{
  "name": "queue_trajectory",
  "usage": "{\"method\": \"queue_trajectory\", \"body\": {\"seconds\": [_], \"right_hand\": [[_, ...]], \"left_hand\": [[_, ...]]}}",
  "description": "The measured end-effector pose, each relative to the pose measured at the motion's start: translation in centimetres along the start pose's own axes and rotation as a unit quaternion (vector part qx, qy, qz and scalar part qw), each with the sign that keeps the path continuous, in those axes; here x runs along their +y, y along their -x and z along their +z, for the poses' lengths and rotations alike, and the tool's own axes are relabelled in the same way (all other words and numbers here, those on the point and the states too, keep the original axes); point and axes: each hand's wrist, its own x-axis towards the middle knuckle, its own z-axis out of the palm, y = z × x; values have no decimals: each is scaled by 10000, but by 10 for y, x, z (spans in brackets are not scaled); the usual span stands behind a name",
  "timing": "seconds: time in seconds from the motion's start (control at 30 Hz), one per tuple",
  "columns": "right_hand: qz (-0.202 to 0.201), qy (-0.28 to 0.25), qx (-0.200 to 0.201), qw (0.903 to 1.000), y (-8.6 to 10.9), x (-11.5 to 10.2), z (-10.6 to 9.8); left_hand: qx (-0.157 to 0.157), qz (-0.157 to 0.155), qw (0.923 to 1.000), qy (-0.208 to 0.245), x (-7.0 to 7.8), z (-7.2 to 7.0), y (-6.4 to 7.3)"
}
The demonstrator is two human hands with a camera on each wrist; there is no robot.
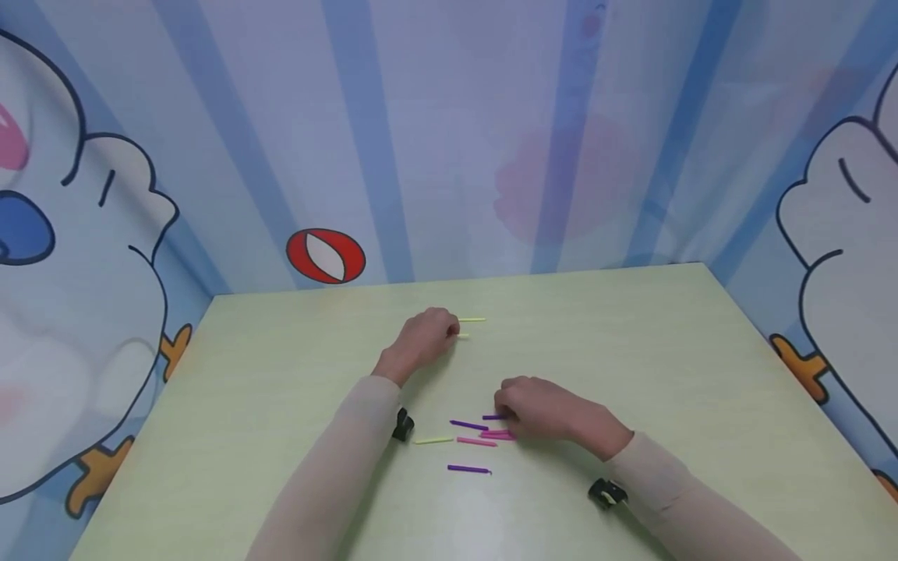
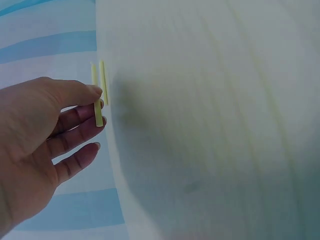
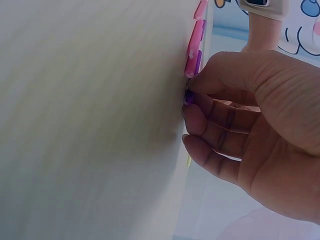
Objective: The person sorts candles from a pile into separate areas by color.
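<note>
At the far part of the table, my left hand [image 1: 423,340] pinches a thin yellow candle [image 2: 98,114] between thumb and fingers. Another yellow candle [image 2: 103,82] lies right beside it, close to parallel. Nearer the front, my right hand [image 1: 543,409] pinches the end of a purple candle [image 3: 189,96] at the tabletop; its other end [image 1: 493,417] shows left of the fingers. Pink candles [image 1: 477,442] and another purple candle [image 1: 468,425] lie in a loose cluster by that hand, partly covered by its fingers.
A yellow candle [image 1: 433,441] lies left of the cluster, and a purple candle [image 1: 468,469] in front of it. The pale green table [image 1: 631,335] meets a printed blue backdrop [image 1: 456,156] at its back and sides.
</note>
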Motion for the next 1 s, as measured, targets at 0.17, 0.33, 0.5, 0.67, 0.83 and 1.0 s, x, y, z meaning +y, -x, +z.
{"method": "queue_trajectory", "body": {"seconds": [0.17,0.33,0.5,0.67,0.83,1.0], "right_hand": [[-20,26,16,10000,1,0,1],[-3,43,-5,10000,1,0,0],[-40,36,-9,10000,1,1,-1],[-62,40,-2,10000,0,-1,-4],[-9,37,-28,10000,0,-1,-4],[28,-16,-41,10000,2,-2,-3]], "left_hand": [[49,13,10000,84,-4,4,-3],[78,-15,9998,185,-6,6,-8],[82,-50,9998,145,-6,9,-12],[124,-130,9998,96,-4,9,-14],[199,-97,9998,19,-3,9,-15],[217,-61,9997,-121,-1,9,-14]]}}
